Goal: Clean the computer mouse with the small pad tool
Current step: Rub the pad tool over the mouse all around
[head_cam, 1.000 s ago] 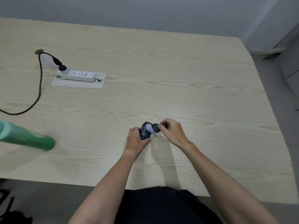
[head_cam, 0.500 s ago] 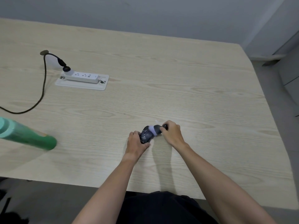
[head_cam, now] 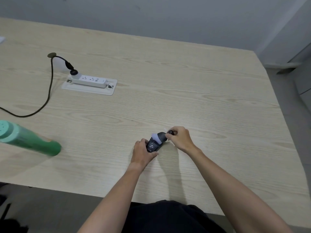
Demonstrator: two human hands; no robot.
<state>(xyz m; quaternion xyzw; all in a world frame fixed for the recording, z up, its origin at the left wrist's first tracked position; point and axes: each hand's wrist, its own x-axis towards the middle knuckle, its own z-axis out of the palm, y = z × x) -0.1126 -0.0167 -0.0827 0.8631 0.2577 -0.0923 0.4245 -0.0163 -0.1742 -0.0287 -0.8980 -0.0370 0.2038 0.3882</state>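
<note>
- Head view: the computer mouse [head_cam: 153, 143], dark, rests on the wooden table [head_cam: 185, 91] near its front edge.
- The left hand [head_cam: 142, 153] is closed around the mouse's near end.
- The right hand [head_cam: 180, 139] pinches the small pad tool [head_cam: 159, 137]; its pale pad touches the mouse's far end.
- Far left: a white power strip [head_cam: 89, 80], black cable [head_cam: 48, 91] and green bottle [head_cam: 28, 140].
</note>
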